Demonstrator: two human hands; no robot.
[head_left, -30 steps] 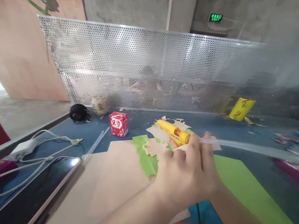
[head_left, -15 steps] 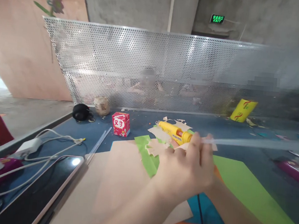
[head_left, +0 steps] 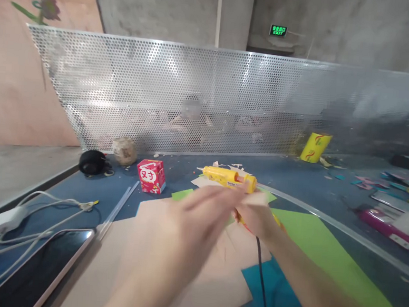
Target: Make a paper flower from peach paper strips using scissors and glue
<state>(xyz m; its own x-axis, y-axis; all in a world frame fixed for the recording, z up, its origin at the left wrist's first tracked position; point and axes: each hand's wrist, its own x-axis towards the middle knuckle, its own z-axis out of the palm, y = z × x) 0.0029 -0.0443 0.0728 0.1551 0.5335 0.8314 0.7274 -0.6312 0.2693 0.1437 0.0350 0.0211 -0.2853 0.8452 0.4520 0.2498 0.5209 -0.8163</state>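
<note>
A yellow hot glue gun (head_left: 224,176) points left above the table, with a long clear glue stick (head_left: 314,212) trailing from its back to the right. My right hand (head_left: 256,218) is closed round its handle, and a black cord (head_left: 262,283) hangs below. My left hand (head_left: 198,224) is in front of the gun, blurred by motion, its fingers pointing right. They cover part of the gun and of my right hand, so I cannot tell whether they hold anything. A small beige piece (head_left: 259,199) shows behind the gun's handle. Beige paper sheets (head_left: 210,288) lie underneath.
A red-and-white box (head_left: 151,176), two clear glue sticks (head_left: 120,206), a phone (head_left: 44,268) and white cables (head_left: 36,234) lie left. Green paper (head_left: 311,244) and blue paper (head_left: 272,283) lie right. A yellow roll (head_left: 315,148) stands by the perforated metal panel (head_left: 153,87).
My left hand has come away from the glue stick behind the gun and moved left and nearer. The stick now droops in a curve. The whole view has shifted to the right.
</note>
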